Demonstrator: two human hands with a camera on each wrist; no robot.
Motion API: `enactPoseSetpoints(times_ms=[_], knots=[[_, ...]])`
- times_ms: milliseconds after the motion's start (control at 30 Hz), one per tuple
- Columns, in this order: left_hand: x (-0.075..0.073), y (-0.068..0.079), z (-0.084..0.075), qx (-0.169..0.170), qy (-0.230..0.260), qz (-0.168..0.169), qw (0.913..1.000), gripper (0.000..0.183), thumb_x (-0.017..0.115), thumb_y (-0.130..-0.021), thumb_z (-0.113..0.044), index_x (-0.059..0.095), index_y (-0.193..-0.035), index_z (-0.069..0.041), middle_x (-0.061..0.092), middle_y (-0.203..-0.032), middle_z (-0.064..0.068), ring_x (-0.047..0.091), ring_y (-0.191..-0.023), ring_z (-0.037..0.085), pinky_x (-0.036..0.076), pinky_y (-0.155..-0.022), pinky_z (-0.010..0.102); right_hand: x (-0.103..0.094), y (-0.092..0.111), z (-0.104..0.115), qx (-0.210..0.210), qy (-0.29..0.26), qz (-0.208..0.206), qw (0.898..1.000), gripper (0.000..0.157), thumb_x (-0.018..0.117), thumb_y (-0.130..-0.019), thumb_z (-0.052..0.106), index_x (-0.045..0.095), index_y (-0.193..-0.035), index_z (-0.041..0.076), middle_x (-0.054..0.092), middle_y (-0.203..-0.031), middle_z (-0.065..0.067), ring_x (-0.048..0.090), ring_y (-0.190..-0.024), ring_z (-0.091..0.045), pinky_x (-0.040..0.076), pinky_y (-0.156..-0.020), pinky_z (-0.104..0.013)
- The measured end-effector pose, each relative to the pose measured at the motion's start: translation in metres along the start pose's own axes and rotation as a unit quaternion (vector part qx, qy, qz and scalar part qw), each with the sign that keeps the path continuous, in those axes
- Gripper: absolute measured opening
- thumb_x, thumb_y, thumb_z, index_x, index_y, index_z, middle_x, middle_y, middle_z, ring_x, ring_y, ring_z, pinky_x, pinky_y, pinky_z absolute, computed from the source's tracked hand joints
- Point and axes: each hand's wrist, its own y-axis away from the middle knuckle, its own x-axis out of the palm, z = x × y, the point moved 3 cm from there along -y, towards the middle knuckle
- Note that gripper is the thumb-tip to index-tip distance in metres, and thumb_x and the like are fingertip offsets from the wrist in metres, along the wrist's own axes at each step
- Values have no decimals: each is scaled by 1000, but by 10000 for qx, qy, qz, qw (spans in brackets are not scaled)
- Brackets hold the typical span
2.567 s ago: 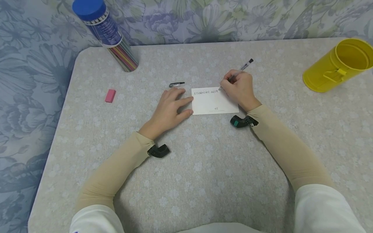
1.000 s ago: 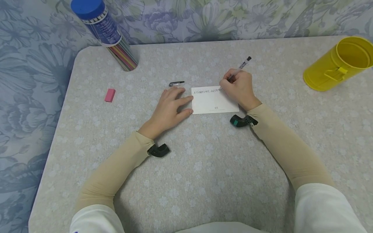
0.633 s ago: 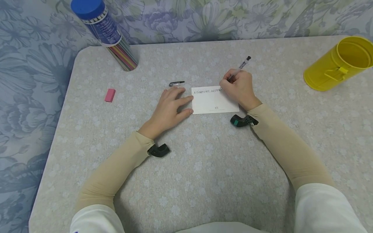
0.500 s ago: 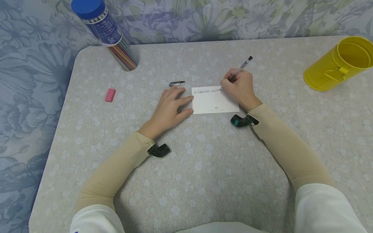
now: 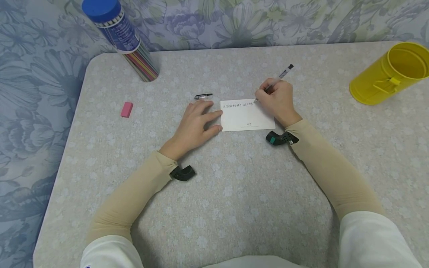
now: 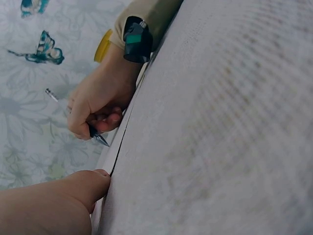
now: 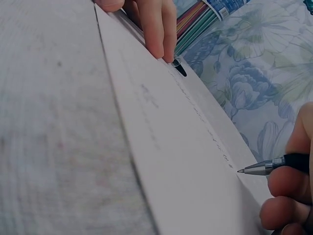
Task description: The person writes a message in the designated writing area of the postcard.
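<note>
Right hand grips one pen; flat left hand steadies one card.

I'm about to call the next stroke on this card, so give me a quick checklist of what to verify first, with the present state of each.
1. Right hand grips the pen: ok.
2. Pen tip at the end of the written line on the card: ok; whether it touches the paper, cannot tell.
3. Left hand rests flat, fingertips at the card's left edge: ok.
4. Card flat on the table: ok.
5. Blank space below the written line: ok.
6. Pen cap beyond the left hand, apart from the card: ok.
</note>
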Motion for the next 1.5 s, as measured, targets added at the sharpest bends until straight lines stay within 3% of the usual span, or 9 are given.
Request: enactPoseSetpoints(times_ms=[333, 833, 1500], knots=[[1, 0, 0, 31, 12, -4, 10000, 47, 70, -96, -34, 66, -137, -11, 48, -153, 22, 33, -151, 43, 17, -122, 68, 1, 0, -1, 47, -19, 43, 10000, 17, 56, -79, 4, 68, -69, -3, 56, -58, -6, 40, -48, -3, 26, -46, -18], [0, 0, 0, 94, 34, -75, 9999, 47, 71, -96, -33, 67, -136, -10, 49, -152, 23, 34, -150, 43, 19, -122, 68, 1, 0, 0, -249, 27, 86, 9996, 17, 56, -79, 4, 68, -69, -4, 54, -57, -8, 37, -46, -1, 25, -46, -18], [1, 0, 0, -12, 33, 34, 10000, 48, 71, -96, -35, 66, -138, -11, 48, -153, 22, 32, -151, 43, 17, -123, 68, 1, 1, 2, -205, 186, 52, 9996, 18, 57, -80, 4, 67, -69, -4, 55, -58, -10, 37, -48, -5, 23, -47, -18]])
